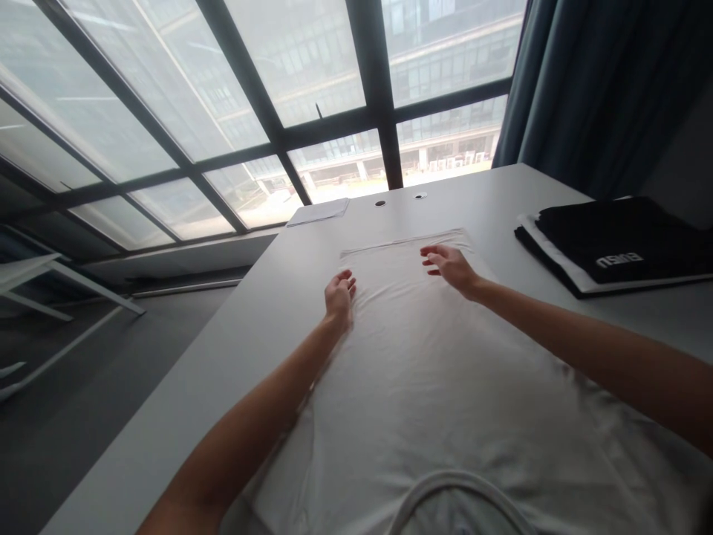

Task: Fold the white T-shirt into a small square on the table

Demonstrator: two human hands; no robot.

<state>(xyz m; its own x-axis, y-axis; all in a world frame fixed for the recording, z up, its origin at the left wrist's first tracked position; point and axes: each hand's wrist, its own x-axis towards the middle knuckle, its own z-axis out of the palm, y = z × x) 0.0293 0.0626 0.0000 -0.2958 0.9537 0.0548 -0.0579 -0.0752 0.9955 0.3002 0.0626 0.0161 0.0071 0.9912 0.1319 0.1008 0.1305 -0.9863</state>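
White shirt (412,371) under right grip (448,269), loosely parted; edge beside left grip (339,296), cannot tell whether closed.

White tabletop (250,327): pierced by 2 round holes (379,203) near the far edge
Paper (317,212): laid at the far left corner
Folded stack (618,230): topped with black cloth, printed with white letters
Blue curtain (557,96): hung right of the window (312,67)
Second table (25,272): partly shown at left

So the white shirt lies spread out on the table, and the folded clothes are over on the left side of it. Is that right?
Not quite: the head view shows the folded clothes over on the right side. The white shirt does lie spread out on the table.
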